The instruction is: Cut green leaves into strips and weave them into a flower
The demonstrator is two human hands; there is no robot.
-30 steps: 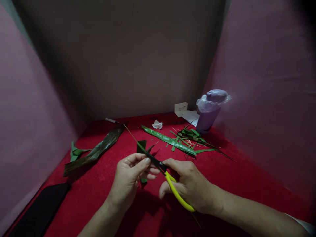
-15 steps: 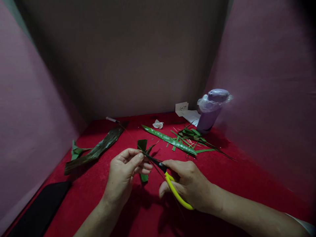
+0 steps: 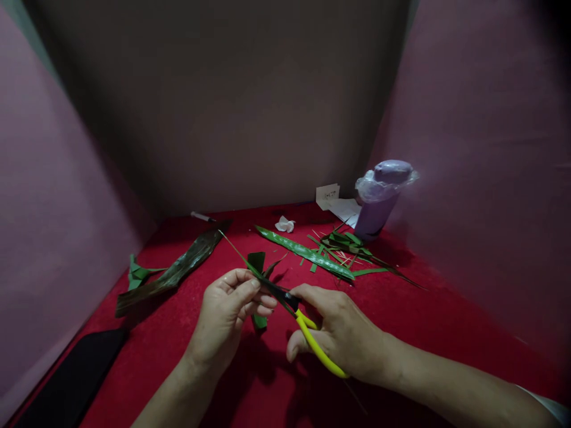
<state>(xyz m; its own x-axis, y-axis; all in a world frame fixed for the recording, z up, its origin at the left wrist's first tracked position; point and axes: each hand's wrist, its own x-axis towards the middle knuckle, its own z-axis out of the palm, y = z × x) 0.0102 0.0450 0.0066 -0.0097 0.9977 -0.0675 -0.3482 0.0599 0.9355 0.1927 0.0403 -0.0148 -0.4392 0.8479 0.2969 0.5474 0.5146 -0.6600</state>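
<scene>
Between the thumb and fingers of my left hand (image 3: 232,306) is a green leaf piece (image 3: 256,261), with flat ends showing above and below the fingers. A thin leaf strip (image 3: 234,246) sticks out from the pinch toward the upper left. My right hand (image 3: 339,330) grips scissors (image 3: 314,342) with yellow handles and black blades. The blades point up and left and lie against the leaf, close to my left fingertips. Where exactly they meet it is partly hidden by leaf and fingers.
On the red cloth (image 3: 169,356) lie a long dark leaf (image 3: 178,267), a folded leaf piece (image 3: 137,273), a glossy green leaf (image 3: 307,252), leaf scraps (image 3: 348,241), a white crumpled piece (image 3: 284,224) and a black flat object (image 3: 75,374). A purple bottle (image 3: 379,205) stands by papers (image 3: 343,208).
The thin strip at the pinch now shows greener and points more clearly to the upper left. The scissors and my right hand have shifted very slightly left; my left hand has moved slightly right.
</scene>
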